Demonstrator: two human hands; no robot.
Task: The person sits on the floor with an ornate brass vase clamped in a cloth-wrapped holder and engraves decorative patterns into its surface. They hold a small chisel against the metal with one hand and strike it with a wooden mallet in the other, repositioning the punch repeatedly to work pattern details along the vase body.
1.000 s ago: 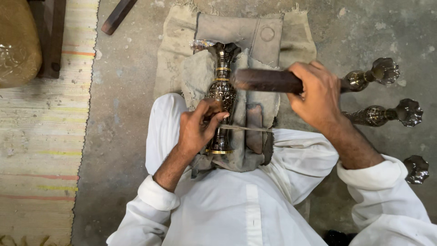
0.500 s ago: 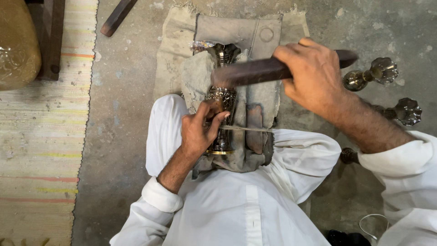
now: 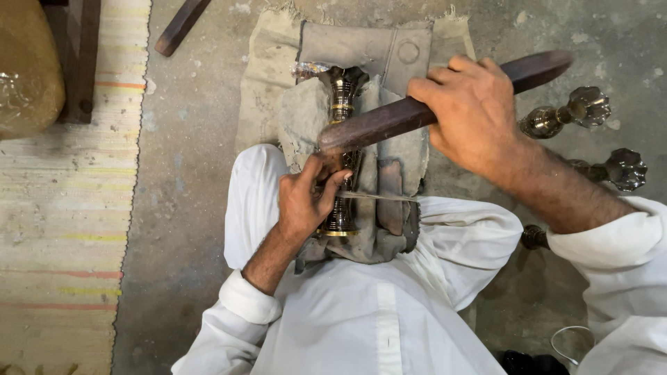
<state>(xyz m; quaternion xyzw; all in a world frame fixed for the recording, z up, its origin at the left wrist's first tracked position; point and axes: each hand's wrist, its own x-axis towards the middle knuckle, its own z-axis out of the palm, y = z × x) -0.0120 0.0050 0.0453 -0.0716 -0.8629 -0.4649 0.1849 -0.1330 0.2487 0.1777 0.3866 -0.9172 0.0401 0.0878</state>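
Right hand (image 3: 479,114) gripped a dark wooden bar (image 3: 389,121) mid-length, its near end held just above the brass stem (image 3: 342,160). Left hand (image 3: 306,198) closed around a thin tool, tip set against the stem; the tool itself mostly hidden by fingers. The stem lay lengthwise in a grey cloth pad (image 3: 389,187) on the lap, over sacking on the floor (image 3: 201,139). Dark engraved pattern covered most of the visible stem. Progress judged well along; extent remaining could not be told. Similar brass pieces (image 3: 590,107) lay to the right.
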